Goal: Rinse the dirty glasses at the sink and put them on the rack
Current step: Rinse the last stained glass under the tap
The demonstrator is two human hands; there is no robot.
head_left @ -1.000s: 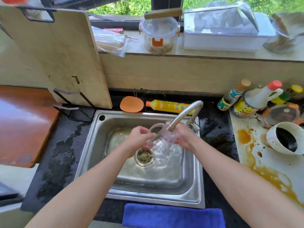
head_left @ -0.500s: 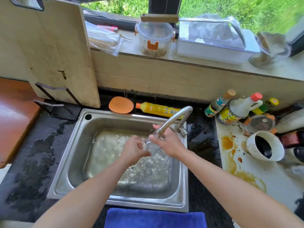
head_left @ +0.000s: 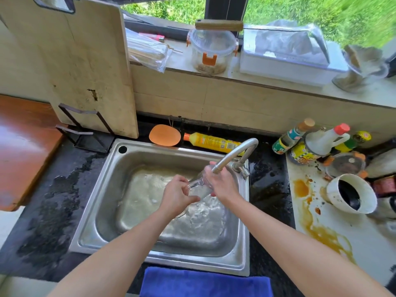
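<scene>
Brushed steel for the sink (head_left: 102,211), satin and wet; brighter polished metal for the tap (head_left: 235,153). Clear, smooth, wet glass (head_left: 198,186). Black stone worktop (head_left: 53,200), glossy in wet patches, duller and mottled elsewhere. Pale wooden cutting board (head_left: 85,61), matt, scuffed and stained. Soft, napped blue cloth (head_left: 203,284). Shiny yellow plastic bottle (head_left: 214,142); clear, slightly cloudy plastic tub (head_left: 211,52) with orange clips.

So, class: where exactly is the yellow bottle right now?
In the head view, centre, the yellow bottle lies on its side behind the sink, between the orange pad and the tap.
</scene>
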